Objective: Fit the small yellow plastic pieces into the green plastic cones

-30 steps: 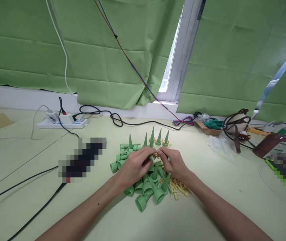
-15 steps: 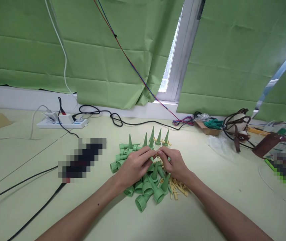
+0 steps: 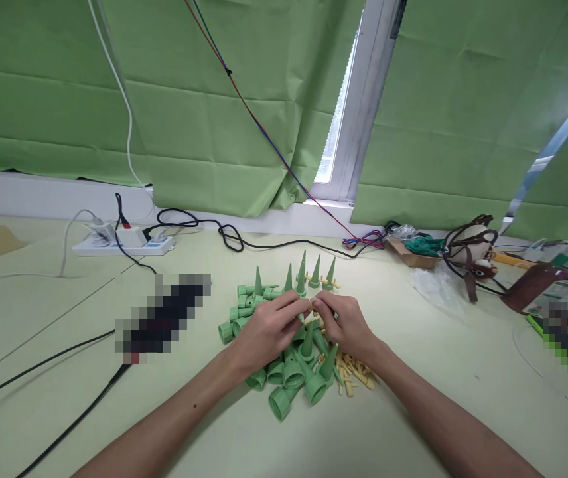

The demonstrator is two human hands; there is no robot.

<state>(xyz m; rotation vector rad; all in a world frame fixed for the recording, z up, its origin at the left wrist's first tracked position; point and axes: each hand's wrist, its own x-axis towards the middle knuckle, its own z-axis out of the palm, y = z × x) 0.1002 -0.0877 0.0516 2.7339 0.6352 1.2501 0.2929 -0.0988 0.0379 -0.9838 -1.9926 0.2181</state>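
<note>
My left hand (image 3: 277, 323) is closed, its fingertips pinching a green plastic cone-shaped spike that they mostly cover. Right against it, the thumb and forefinger of my right hand (image 3: 344, 323) are pinched on a small yellow plastic piece (image 3: 313, 307). Both hands hover over a heap of hollow-ended green spikes (image 3: 294, 372). Beside the heap, partly under my right wrist, lies a pile of yellow plastic pieces (image 3: 351, 373). Beyond my fingers, several green spikes (image 3: 315, 272) stand point up, some with yellow pieces through their bases.
A white power strip (image 3: 125, 244) and a black cable (image 3: 274, 243) lie along the wall. A blurred-out dark object (image 3: 164, 318) is at left. To the right are a cardboard box (image 3: 416, 255), a clear plastic bag (image 3: 436, 289) and a brown case (image 3: 533, 289).
Both hands stay in almost the same place, fingertips together. Only a slight shift of the fingers around the small yellow piece shows.
</note>
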